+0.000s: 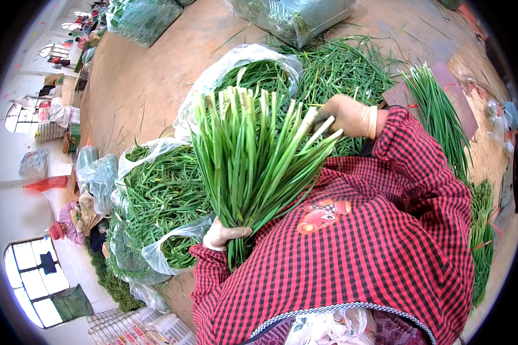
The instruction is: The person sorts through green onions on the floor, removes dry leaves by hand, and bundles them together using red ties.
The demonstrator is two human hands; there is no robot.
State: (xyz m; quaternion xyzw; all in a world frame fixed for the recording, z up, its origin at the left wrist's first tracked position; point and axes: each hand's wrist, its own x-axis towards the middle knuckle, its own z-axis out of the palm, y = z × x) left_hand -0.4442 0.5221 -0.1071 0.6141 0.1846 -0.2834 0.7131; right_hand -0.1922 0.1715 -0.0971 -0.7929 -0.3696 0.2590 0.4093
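Note:
My left hand [226, 235], in a thin pale glove, is closed around the narrow leafy part of a big bunch of garlic chives [246, 164]. The pale stem ends fan out away from me. At the right side of that fan is my right hand [347, 116], also gloved, with a band at the wrist. Its fingers are bent around a few pale stem ends, and the fingertips are partly hidden. Under and beyond the bunch, an open clear plastic bag [246, 54] holds loose green leaves [168, 181]. More loose leaves [341, 69] lie heaped beyond my right hand.
A bundle of chives tied with red [436, 112] lies on a board [462, 99] at right, with more tied bundles [481, 246] below it. Filled plastic bags [298, 19] stand on the floor [155, 73] ahead. Another person [71, 224] sits at left near stuffed bags.

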